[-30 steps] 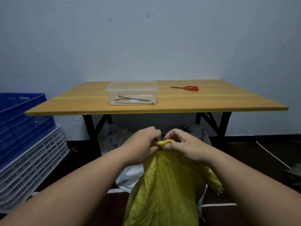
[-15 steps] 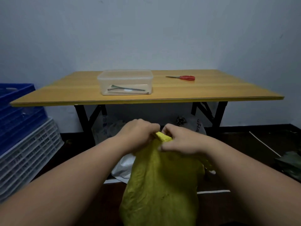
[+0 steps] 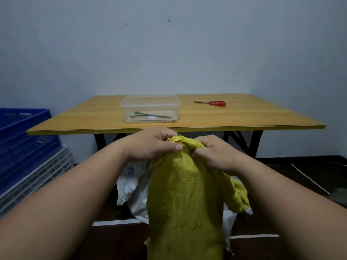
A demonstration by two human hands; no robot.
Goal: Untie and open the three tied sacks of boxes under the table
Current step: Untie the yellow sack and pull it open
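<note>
At the far left, blue crates [image 3: 20, 139] are stacked above white ones [image 3: 37, 177], against the wall. The wooden table [image 3: 244, 119] carries a clear lidded container [image 3: 150, 108] with thin green strips inside and, further right, red-handled scissors [image 3: 212, 103].

In front of the table the left hand [image 3: 150, 145] grips the gathered neck of a yellow woven sack [image 3: 184, 199], fingers curled over the bunched cloth and thumb pressed along its near side. The sack stands upright between the forearms, its frayed mouth [image 3: 175, 138] poking up between the two hands. The right hand [image 3: 216, 152] pinches the neck from the other side, fingers curled tight into the fabric.

Behind the yellow sack, low under the table, lies a white sack [image 3: 131, 177]; whether it is tied cannot be told. A third sack cannot be made out.

My reading: the neck is still bunched, so this sack is not yet open. Whether a tie remains is hidden by the fingers. The job looks to be in its early or middle part.
</note>
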